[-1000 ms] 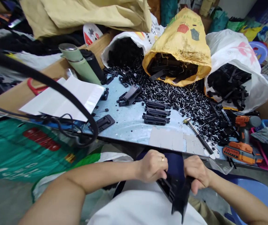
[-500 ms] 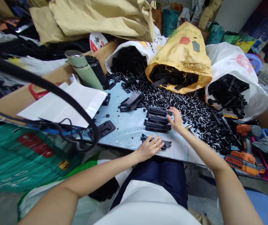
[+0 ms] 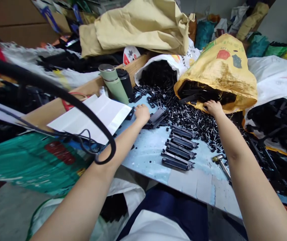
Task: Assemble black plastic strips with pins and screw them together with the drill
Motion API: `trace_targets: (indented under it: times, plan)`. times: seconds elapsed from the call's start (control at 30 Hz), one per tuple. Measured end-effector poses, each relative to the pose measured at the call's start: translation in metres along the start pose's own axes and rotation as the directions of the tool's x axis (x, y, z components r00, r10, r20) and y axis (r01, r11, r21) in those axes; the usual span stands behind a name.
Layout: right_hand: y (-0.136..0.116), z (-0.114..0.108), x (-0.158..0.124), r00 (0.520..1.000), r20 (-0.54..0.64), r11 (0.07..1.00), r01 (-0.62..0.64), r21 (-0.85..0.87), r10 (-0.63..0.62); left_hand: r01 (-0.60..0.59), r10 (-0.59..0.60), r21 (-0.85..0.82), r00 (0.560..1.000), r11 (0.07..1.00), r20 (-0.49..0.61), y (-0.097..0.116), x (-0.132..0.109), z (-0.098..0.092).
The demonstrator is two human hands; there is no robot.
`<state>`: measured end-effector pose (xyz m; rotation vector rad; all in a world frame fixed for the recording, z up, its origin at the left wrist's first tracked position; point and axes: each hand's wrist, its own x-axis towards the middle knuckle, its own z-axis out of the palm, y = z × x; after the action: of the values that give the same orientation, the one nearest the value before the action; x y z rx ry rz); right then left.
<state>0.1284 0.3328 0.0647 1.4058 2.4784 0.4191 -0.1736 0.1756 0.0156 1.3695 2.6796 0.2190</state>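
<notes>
My left hand [image 3: 142,113] is stretched out to a small stack of black comb-like plastic parts [image 3: 157,117] on the pale blue table [image 3: 148,150]; its fingers curl down onto them. My right hand [image 3: 213,107] reaches into the mouth of the yellow sack [image 3: 221,67], fingers bent among the black parts there; what it grips is hidden. Between my arms lies a row of several assembled black bars [image 3: 180,147]. A heap of small black pins [image 3: 191,117] covers the table behind them.
A green flask [image 3: 113,83] and a black bottle [image 3: 125,82] stand by white paper sheets [image 3: 93,115]. A white sack [image 3: 158,72] and a white bag [image 3: 279,107] hold more black parts. A hammer [image 3: 220,164] lies at the right. A thick black cable [image 3: 58,97] loops at the left.
Both hands have left the row of black bars and moved far forward: the left to the comb-like parts, the right to the yellow sack. One more bar lies in the row. The camera has leaned forward.
</notes>
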Motion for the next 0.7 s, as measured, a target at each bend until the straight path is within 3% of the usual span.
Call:
trace_targets:
  times: [0.07, 0.13, 0.3, 0.4, 0.47, 0.53, 0.6, 0.67, 0.7]
  plan:
    - [0.004, 0.006, 0.006, 0.999, 0.032, 1.000, 0.006, 0.005, -0.006, 0.110, -0.112, 0.042, 0.992, 0.993, 0.065, -0.008, 0.023, 0.002]
    - [0.008, 0.008, 0.007, 0.999, 0.025, 1.000, 0.024, 0.006, -0.024, 0.130, -0.134, 0.047, 0.988, 0.990, 0.080, -0.012, 0.030, 0.007]
    - [0.005, -0.004, -0.020, 0.969, -0.233, 0.987, 0.111, 0.118, -0.081, 0.123, -0.124, 0.032, 0.992, 0.992, 0.028, -0.008, 0.016, 0.012]
    - [-0.015, -0.010, -0.070, 0.938, -0.341, 0.932, 0.182, 0.313, -0.069, -0.002, -0.011, -0.138, 0.996, 0.990, -0.090, -0.007, -0.011, 0.009]
    - [-0.033, -0.008, -0.115, 0.941, -0.326, 0.878, 0.232, 0.419, -0.093, -0.239, 0.159, -0.340, 0.956, 0.909, -0.247, -0.007, -0.045, 0.010]
    - [-0.050, -0.002, -0.162, 0.952, -0.277, 0.830, 0.259, 0.495, -0.131, -0.543, 0.355, -0.476, 0.830, 0.692, -0.431, -0.009, -0.097, 0.017]
    - [-0.062, 0.007, -0.205, 0.962, -0.235, 0.790, 0.250, 0.561, -0.137, -0.772, 0.563, -0.513, 0.629, 0.374, -0.536, -0.010, -0.157, 0.030]
    - [-0.071, 0.019, -0.242, 0.970, -0.214, 0.757, 0.228, 0.613, -0.119, -0.850, 0.729, -0.512, 0.427, 0.122, -0.535, -0.014, -0.211, 0.046]
    - [-0.074, 0.026, -0.258, 0.972, -0.207, 0.744, 0.219, 0.631, -0.110, -0.860, 0.774, -0.504, 0.368, 0.073, -0.515, -0.016, -0.231, 0.053]
